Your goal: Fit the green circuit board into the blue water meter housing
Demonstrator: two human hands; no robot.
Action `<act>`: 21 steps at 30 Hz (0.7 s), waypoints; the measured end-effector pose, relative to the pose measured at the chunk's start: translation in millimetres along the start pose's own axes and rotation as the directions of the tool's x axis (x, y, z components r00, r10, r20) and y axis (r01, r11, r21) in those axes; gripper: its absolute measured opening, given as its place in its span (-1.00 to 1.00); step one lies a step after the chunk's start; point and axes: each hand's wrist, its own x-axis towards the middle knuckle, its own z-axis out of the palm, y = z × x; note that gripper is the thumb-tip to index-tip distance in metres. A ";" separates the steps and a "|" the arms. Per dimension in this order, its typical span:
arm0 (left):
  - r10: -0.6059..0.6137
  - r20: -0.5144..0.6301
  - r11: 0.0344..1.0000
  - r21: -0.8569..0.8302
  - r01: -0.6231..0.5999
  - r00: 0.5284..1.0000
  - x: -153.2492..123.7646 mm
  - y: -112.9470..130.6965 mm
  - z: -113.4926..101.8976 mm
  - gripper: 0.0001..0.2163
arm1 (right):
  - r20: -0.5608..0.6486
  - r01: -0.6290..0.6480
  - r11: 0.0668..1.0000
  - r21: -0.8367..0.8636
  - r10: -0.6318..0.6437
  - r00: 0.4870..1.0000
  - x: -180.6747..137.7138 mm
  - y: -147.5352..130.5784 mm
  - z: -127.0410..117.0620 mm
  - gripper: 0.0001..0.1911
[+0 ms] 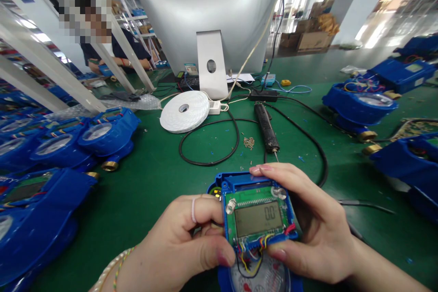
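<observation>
Between my hands is a blue water meter (226, 278) with its electronics housing uncovered. A green circuit board (255, 195) with a lit-grey display (258, 220) reading 0.0 faces me. Thin coloured wires run from the board's lower edge over the round dial (262, 278). My left hand (191, 237) grips the housing's left side, thumb at the lower corner and fingers curled behind. My right hand (311, 223) clasps the right side, fingers along the top edge and thumb below the board. A black electric screwdriver (267, 130) lies beyond, its bit pointing toward the meter.
Small screws (248, 142) lie in a pile beside the screwdriver. Behind them are a white tape roll (185, 112), black cable loops (208, 163) and a monitor (212, 13). More blue meters (106, 132) crowd the left; others (359, 100) stand right. A person (119, 50) sits opposite.
</observation>
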 end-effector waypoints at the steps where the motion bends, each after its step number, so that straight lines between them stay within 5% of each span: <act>1: -0.004 0.001 1.000 -0.010 0.004 1.000 0.1 0.4 0.2 -0.69 | 0.002 0.001 1.000 0.000 -0.001 1.000 0.0 0.0 -0.2 -0.21; 11: -0.034 0.021 0.993 -0.112 0.036 0.999 -1.5 3.9 2.9 -0.74 | 0.012 0.003 1.000 -0.006 -0.003 1.000 0.6 0.1 -0.4 -0.22; 21: -0.006 -0.007 0.999 -0.034 0.006 1.000 -1.4 0.2 1.0 -0.73 | 0.000 0.009 1.000 -0.021 -0.009 1.000 1.1 -0.2 -0.4 -0.22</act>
